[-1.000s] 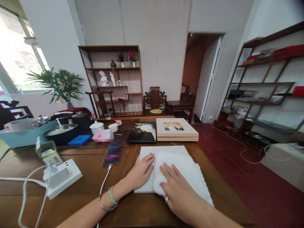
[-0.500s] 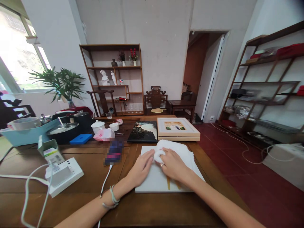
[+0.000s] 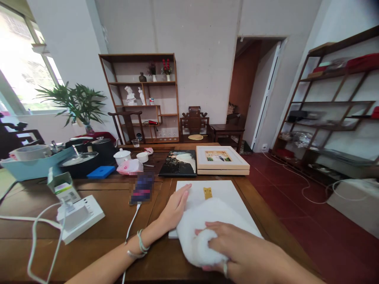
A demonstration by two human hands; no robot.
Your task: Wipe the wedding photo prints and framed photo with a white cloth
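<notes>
A white flat panel (image 3: 219,195) with a small gold mark (image 3: 207,193) lies on the wooden table (image 3: 112,221) in front of me. My left hand (image 3: 174,208) rests flat on the panel's left edge, fingers stretched out. My right hand (image 3: 237,252) grips a fluffy white cloth (image 3: 201,228) bunched over the panel's near edge, close to the table's front.
Beyond the panel lie a dark picture (image 3: 178,163) and a stacked light-wood framed picture (image 3: 222,159). A phone (image 3: 142,188) with a cable lies left of the panel. A white power strip (image 3: 79,219), small box (image 3: 63,189), pots and cups fill the left side.
My right hand has pulled the white cloth from the panel's far part toward me, to its near edge, uncovering the gold mark. My left hand has stayed on the left edge.
</notes>
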